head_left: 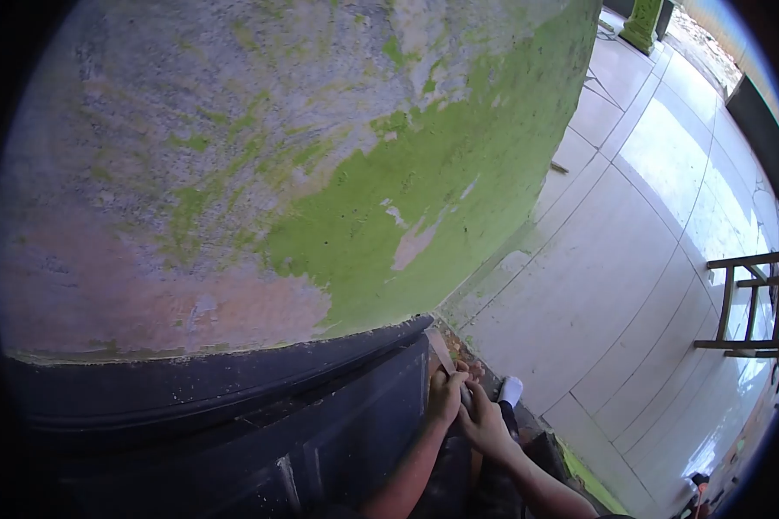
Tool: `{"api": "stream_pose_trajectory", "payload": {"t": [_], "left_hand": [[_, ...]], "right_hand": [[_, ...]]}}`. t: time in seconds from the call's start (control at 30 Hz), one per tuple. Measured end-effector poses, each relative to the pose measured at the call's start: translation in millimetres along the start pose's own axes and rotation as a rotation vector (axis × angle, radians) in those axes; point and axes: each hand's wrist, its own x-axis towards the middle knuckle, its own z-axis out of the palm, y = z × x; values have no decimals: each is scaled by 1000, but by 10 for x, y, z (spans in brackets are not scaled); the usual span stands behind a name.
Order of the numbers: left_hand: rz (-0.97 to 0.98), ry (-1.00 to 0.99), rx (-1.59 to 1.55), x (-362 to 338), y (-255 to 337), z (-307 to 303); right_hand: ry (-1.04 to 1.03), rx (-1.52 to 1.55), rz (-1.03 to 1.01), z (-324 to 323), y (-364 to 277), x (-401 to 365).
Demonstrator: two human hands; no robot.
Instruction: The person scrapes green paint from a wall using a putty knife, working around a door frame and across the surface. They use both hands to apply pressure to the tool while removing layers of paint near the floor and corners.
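Note:
A paint scraper [441,349] with a flat, pale blade points up toward the corner of the dark frame, by the wall's edge. My left hand [446,394] is closed around it near the base of the blade. My right hand [485,422] wraps the handle from the other side, so most of the handle is hidden. Above the hands spreads a wall [381,208] with green paint, bare greyish and pinkish patches and small flakes. The dark door frame [234,372] borders that wall and lies left of my hands.
Pale floor tiles [597,285] stretch away to the right, with bright sunlit patches. A wooden stool [749,303] stands at the right edge. My foot in a white sock [511,391] is just beyond my right hand. A green post base [641,26] shows at the top right.

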Motion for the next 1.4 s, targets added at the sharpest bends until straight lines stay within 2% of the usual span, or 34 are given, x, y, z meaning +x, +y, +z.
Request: {"api": "stream_pose_trajectory", "payload": {"t": [0.07,0.1,0.17,0.2,0.27,0.3,0.37,0.47,0.53,0.67,0.73,0.8,0.93,1.07,1.17,1.23,1.33,1.4], "left_hand": [[159,-46,-107,-263,421,215],[167,-36,-111,-346,614,268],[496,-146,-183,-460,1002,319],[562,-162,-140,-511,1177,313],[541,-178,-244,-701,1565,362],[549,-179,-239,-702,1681,345],[651,-79,-224,-704,1828,303],[699,-18,-96,-732,1870,248],[674,30,-115,-790,1904,265],[687,62,-26,-823,2106,264],[734,-142,-44,-789,2173,208],[704,-133,-41,-849,2256,256],[594,-108,-76,-936,2332,311],[553,-51,-34,-946,2312,280],[563,-75,-40,-953,2351,330],[510,-33,-82,-1001,2295,316],[526,-29,-61,-974,2393,394],[559,-46,-48,-994,2429,454]], "right_hand": [[115,29,-218,93,-172,-87],[102,28,-224,80,-338,-110],[14,57,-324,-28,-781,-57],[9,57,-334,-32,-957,-43],[-1,133,-371,25,-1261,-11],[55,42,-444,69,-1365,33],[46,29,-419,123,-1540,92],[67,39,-380,251,-1531,95],[26,62,-532,288,-1481,97],[58,124,-522,368,-1661,151],[67,114,-522,353,-1751,125],[102,160,-525,369,-1813,62],[82,187,-437,333,-1945,-17],[129,136,-442,409,-1918,-37],[58,143,-296,281,-2032,-74],[67,155,-343,301,-2013,-94],[72,156,-370,261,-2075,-81],[63,220,-286,204,-2139,-76]]}}
